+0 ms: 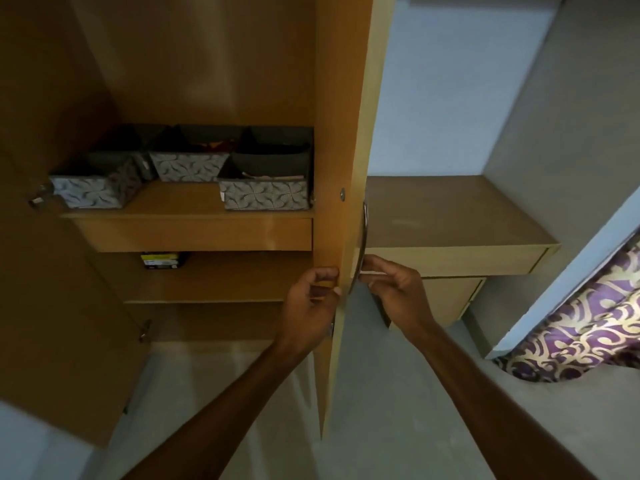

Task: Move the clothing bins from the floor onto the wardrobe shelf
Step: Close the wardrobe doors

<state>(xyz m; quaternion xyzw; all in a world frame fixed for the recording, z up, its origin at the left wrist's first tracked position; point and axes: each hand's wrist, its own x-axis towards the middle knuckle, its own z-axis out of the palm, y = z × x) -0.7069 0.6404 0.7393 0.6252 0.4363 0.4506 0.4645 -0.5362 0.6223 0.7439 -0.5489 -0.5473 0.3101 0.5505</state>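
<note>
Black box (pixel 164 260) half behind shelf front (pixel 194 234); unreadable

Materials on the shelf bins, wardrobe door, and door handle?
Clothing bins: likely fabric over stiff board; matte printed swirl pattern, dark walls slightly sagging.
Wardrobe door: probably laminated board; uniform wood tone, faint sheen, paler edge band.
Door handle: looks metal; thin curved grey bar with a glint.

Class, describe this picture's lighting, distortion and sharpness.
Head view: the bins sit in dim shadow inside the wardrobe, the wall at right is brighter; the wide-angle lens makes the door lean; the handle shows a faint glint; everything looks slightly soft.
</note>
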